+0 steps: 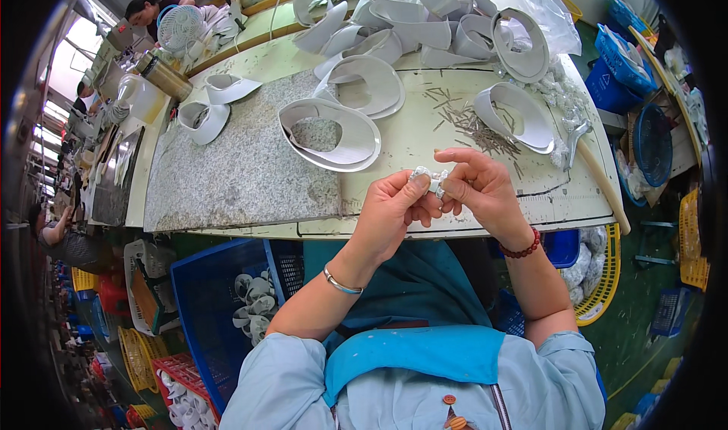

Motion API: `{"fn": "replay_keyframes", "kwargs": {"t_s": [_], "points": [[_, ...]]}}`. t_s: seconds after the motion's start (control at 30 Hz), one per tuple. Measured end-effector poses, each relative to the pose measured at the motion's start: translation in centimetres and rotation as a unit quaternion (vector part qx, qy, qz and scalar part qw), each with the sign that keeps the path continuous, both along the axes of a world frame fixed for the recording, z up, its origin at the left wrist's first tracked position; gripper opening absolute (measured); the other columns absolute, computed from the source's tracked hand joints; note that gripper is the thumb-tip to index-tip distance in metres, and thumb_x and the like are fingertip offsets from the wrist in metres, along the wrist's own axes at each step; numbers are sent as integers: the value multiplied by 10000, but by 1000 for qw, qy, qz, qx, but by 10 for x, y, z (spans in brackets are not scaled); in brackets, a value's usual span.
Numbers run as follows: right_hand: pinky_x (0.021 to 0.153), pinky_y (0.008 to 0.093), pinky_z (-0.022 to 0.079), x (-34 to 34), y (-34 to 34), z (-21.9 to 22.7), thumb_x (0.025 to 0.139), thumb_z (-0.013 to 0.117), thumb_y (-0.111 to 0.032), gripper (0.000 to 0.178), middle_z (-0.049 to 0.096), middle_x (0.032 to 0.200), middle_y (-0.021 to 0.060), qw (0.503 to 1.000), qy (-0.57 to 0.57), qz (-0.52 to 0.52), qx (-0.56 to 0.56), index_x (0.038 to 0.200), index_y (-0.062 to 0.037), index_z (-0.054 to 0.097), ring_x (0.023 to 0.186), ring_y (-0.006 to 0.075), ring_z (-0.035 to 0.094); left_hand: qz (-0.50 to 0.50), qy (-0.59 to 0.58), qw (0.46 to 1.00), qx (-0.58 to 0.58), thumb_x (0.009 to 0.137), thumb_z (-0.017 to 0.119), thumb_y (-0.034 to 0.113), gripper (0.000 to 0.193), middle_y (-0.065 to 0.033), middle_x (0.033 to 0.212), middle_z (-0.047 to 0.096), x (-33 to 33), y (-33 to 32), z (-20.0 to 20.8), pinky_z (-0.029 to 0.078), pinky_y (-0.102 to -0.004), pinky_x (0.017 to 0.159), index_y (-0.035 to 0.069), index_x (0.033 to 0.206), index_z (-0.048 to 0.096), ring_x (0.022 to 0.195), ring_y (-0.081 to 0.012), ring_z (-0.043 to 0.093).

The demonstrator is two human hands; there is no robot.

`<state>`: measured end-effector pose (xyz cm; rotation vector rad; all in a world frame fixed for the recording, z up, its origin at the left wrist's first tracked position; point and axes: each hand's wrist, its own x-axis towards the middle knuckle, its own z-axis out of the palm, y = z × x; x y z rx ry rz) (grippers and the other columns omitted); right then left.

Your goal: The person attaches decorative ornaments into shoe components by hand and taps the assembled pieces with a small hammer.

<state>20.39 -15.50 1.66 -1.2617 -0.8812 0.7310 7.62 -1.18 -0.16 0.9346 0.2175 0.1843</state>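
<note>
Holding: we have a small lumpy white piece [434, 180] between our two hands, in front of us over the near edge of the worktop [561, 195]; whether it is one part or two, we cannot tell.
Left grip: our left grip [383, 208] is closed on the piece, thumb over it and fingers curled beneath.
Right grip: our right grip [485, 191] pinches its other end with the thumb and lower fingers, the forefinger raised above.
Wrists: we wear a silver bangle [343, 281] on the left and a red bead bracelet [521, 246] on the right.
Slab: on our left a grey speckled slab [227, 180] lies flat on the worktop, two small white curved pieces near its far left corner.
White shells: a large ring-shaped shell [353, 145] sits across the slab's right edge; we see many more heaped at the far side.
Sticks: ahead of our right hand, thin brownish sticks [485, 130] lie scattered, partly behind another white shell [523, 119].
Right edge: a pale wooden rod [604, 183] slants along it.
Below: we have a blue crate [201, 316] of white pieces on our left.
</note>
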Motion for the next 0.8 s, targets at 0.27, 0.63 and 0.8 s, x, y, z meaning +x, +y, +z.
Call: {"fn": "replay_keyframes", "kwargs": {"t_s": [0.27,0.63,0.8], "points": [[598,210,488,-8,-21,-1,953,523,-2,356,616,779,31,989,-120,-76,-52,1309,-3,544,685,83,601,6,2,999,54,1014,564,269,245,-36,806,680,10,-18,-10,503,-220,587,44,964,649,690,-86,627],[563,194,457,-3,-13,-2,970,593,-68,295,601,743,10,989,-123,-86,-8,1256,0,567,637,61,580,12,-47,999,-1,1016,563,303,260,-1,748,648,10,-19,-6,469,-207,571,69,959,660,655,-66,594],[552,187,451,-1,-13,-1,975,598,-89,280,609,739,13,994,-89,-61,-25,1239,0,572,622,57,579,33,-42,998,32,1020,556,298,260,4,736,629,9,-22,-9,459,-209,571,65,975,661,645,-56,569]]}}
